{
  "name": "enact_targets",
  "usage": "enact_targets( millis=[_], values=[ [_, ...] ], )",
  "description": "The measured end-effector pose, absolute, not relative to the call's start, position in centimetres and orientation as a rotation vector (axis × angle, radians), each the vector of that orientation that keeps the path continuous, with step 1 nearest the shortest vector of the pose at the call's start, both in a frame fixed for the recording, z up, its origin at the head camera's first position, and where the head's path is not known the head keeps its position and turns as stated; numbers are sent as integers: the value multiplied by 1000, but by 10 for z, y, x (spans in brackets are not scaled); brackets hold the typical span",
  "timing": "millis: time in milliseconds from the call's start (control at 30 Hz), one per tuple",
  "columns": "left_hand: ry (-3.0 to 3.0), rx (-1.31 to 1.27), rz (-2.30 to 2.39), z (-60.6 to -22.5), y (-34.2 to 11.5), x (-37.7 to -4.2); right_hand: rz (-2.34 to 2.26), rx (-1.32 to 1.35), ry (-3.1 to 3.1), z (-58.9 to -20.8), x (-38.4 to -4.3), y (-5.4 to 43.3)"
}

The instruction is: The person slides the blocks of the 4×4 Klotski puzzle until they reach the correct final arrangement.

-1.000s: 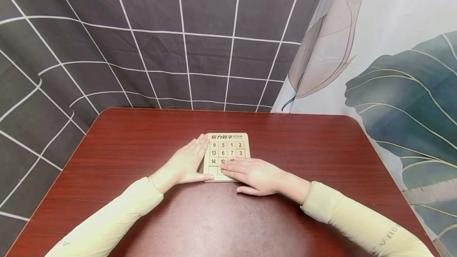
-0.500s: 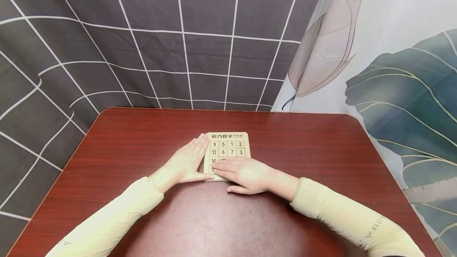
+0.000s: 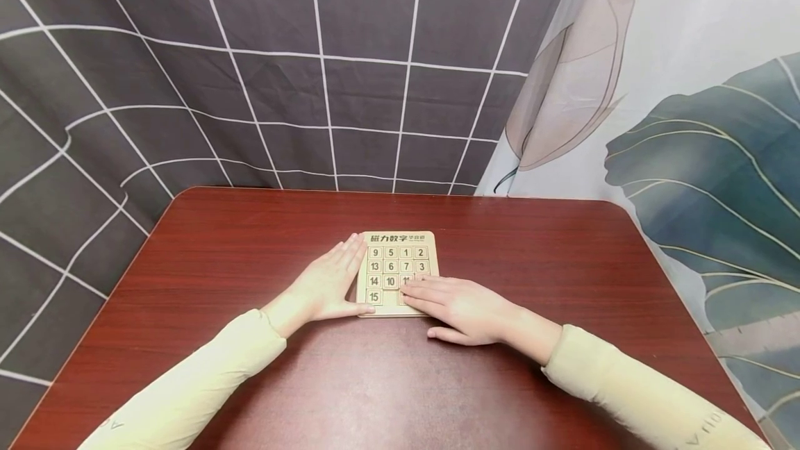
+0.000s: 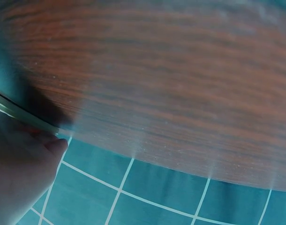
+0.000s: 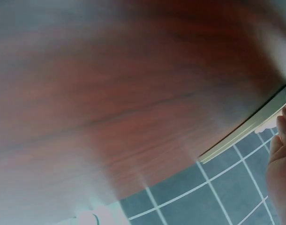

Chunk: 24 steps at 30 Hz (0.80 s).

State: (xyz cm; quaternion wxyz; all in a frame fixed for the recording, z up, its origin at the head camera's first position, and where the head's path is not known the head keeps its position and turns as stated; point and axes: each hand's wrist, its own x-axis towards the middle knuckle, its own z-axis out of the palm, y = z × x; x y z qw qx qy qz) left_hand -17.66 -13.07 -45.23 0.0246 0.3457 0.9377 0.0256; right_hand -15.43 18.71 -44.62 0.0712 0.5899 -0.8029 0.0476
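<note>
A pale wooden number slide puzzle (image 3: 398, 267) lies flat on the table, with Chinese lettering along its top edge. My left hand (image 3: 325, 287) rests against its left side, straight fingers along the edge and thumb at the lower left corner. The 15 tile (image 3: 373, 297) sits at the bottom left, with a bare slot to its right. My right hand (image 3: 462, 307) lies over the lower right of the puzzle, straight fingertips touching tiles there; it hides several of them. In the right wrist view, the puzzle's edge (image 5: 246, 129) runs beside the fingers.
The red-brown wooden table (image 3: 250, 242) extends around the puzzle on all sides. Behind and to the left hangs a dark grey curtain (image 3: 269, 89) with white grid lines. A white curtain (image 3: 675, 19) with leaf prints hangs at the right.
The 15 tile has slid left into the bottom left corner, so the bare slot is now second in that row. My right hand moved left, then back right. My left hand stayed put.
</note>
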Motion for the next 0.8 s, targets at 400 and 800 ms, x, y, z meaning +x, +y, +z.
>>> enact_targets(
  millis=[400,800],
  values=[
    [2905,1072,85,-453,-130,-177,140,1772,-2377,-452,-156,186],
    [2912,1085,80,-453,-131,-176,117,1783,-2411,-445,-152,173]
  ],
)
